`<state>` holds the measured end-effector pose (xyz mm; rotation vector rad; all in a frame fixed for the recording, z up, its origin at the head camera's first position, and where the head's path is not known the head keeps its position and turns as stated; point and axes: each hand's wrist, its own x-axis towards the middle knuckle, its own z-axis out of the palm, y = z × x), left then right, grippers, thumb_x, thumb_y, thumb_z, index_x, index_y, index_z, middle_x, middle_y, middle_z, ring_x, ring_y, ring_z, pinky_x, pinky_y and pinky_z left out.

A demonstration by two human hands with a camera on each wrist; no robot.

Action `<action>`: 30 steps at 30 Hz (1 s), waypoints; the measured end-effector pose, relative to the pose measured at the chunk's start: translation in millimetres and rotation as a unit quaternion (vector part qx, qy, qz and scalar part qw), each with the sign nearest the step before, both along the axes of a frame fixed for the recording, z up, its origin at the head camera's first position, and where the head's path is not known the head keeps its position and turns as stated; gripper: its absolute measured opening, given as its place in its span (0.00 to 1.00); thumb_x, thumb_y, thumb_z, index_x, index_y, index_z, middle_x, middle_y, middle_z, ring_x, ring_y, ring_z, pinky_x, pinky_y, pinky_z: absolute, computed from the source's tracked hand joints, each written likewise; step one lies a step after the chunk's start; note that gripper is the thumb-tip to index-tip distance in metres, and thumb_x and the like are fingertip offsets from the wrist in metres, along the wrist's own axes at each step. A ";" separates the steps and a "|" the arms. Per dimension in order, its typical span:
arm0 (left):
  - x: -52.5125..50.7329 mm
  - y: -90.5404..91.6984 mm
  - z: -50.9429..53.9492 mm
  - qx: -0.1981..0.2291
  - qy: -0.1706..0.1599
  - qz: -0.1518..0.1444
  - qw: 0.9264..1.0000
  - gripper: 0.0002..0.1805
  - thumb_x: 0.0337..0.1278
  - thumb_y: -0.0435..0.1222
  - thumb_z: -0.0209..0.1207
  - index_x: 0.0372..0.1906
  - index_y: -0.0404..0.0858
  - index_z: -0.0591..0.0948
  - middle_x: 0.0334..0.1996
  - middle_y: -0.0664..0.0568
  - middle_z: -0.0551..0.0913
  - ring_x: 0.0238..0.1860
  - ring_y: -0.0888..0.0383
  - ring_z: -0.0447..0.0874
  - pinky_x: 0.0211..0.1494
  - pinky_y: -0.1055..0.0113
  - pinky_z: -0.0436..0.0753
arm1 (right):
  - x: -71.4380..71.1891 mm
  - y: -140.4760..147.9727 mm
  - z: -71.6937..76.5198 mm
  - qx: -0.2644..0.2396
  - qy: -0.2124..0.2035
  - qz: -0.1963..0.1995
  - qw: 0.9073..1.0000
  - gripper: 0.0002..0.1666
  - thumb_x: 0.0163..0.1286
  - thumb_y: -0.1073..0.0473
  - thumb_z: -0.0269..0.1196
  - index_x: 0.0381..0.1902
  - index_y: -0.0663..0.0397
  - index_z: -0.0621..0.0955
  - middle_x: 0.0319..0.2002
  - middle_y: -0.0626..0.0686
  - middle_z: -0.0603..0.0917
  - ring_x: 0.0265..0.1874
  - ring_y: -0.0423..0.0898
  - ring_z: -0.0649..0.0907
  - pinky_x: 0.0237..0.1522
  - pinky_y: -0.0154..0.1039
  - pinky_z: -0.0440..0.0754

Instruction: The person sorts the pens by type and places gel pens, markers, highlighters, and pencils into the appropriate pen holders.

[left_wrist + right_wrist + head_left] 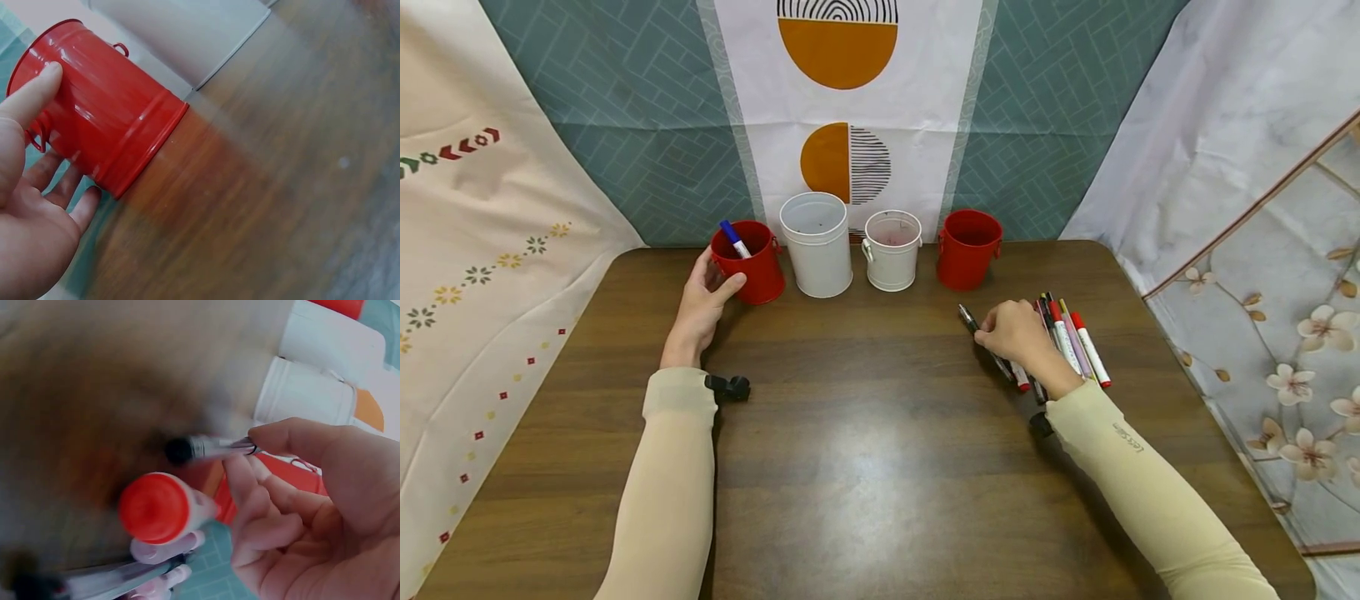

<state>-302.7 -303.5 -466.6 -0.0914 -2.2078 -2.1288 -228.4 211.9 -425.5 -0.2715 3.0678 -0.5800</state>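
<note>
At the left, my left hand (695, 315) grips a red bucket (763, 277), which has a blue-capped marker (735, 239) leaning inside. The left wrist view shows the thumb of this hand (31, 240) on the near side of the bucket (103, 106) and the other fingers round its far side. My right hand (1018, 335) pinches a black pen (968, 318) beside a group of pens and markers (1084, 348). Close up, the thumb and fingertips of the right hand (319, 531) hold the pen (215, 447), near a red-capped marker (156, 509).
A tall white bucket (817, 262), a smaller white bucket (892, 258) and another red bucket (966, 258) stand in a row along the back of the wooden table (850, 433). Patterned cloths (1030, 133) hang behind it and at both sides.
</note>
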 end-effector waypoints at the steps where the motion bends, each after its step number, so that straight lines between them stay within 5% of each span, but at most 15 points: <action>1: -0.2 0.1 -0.3 0.003 0.004 0.000 1.000 0.46 0.73 0.39 0.66 0.87 0.56 0.54 0.85 0.50 0.56 0.84 0.45 0.52 0.86 0.50 0.55 | -0.3 0.0 1.0 -0.013 -0.001 0.000 1.000 0.10 0.67 0.57 0.70 0.29 0.57 0.89 0.28 0.54 0.89 0.39 0.63 0.84 0.45 0.60 0.83; 5: -0.9 0.4 -0.1 0.017 0.025 0.005 1.000 0.47 0.71 0.36 0.66 0.86 0.54 0.55 0.85 0.50 0.56 0.85 0.47 0.50 0.87 0.54 0.51 | -0.8 0.3 8.1 -0.061 -0.002 -0.001 0.998 0.11 0.69 0.55 0.69 0.31 0.56 0.90 0.26 0.51 0.89 0.30 0.54 0.83 0.33 0.47 0.80; 14: 0.6 -1.1 13.2 0.010 0.056 0.022 0.998 0.49 0.69 0.36 0.68 0.87 0.48 0.53 0.86 0.51 0.55 0.85 0.50 0.51 0.87 0.58 0.53 | -2.5 -3.9 26.5 -0.159 -0.006 0.002 0.987 0.12 0.73 0.51 0.67 0.37 0.53 0.90 0.26 0.51 0.90 0.27 0.49 0.87 0.29 0.39 0.81; 19: 10.6 6.0 37.7 -0.011 0.071 0.037 0.997 0.48 0.68 0.36 0.69 0.86 0.48 0.56 0.85 0.48 0.57 0.85 0.48 0.52 0.87 0.50 0.51 | -4.6 -9.6 32.4 -0.225 -0.016 0.003 0.974 0.13 0.74 0.51 0.69 0.42 0.55 0.89 0.30 0.52 0.91 0.28 0.52 0.90 0.32 0.36 0.87; 25: 30.8 24.7 76.6 -0.076 0.102 0.058 0.990 0.46 0.67 0.39 0.69 0.85 0.47 0.59 0.84 0.50 0.59 0.85 0.51 0.52 0.87 0.52 0.49 | -4.3 -16.2 36.0 -0.265 -0.006 0.002 0.964 0.14 0.75 0.51 0.70 0.45 0.57 0.88 0.32 0.55 0.91 0.31 0.57 0.91 0.37 0.47 0.92; 30: 31.9 37.0 91.4 -0.104 0.132 0.062 0.984 0.46 0.65 0.40 0.70 0.84 0.48 0.62 0.84 0.49 0.60 0.85 0.53 0.53 0.87 0.53 0.52 | -5.0 -21.4 38.8 -0.294 -0.003 0.004 0.956 0.17 0.74 0.51 0.71 0.48 0.60 0.87 0.36 0.60 0.92 0.29 0.49 0.91 0.41 0.48 0.92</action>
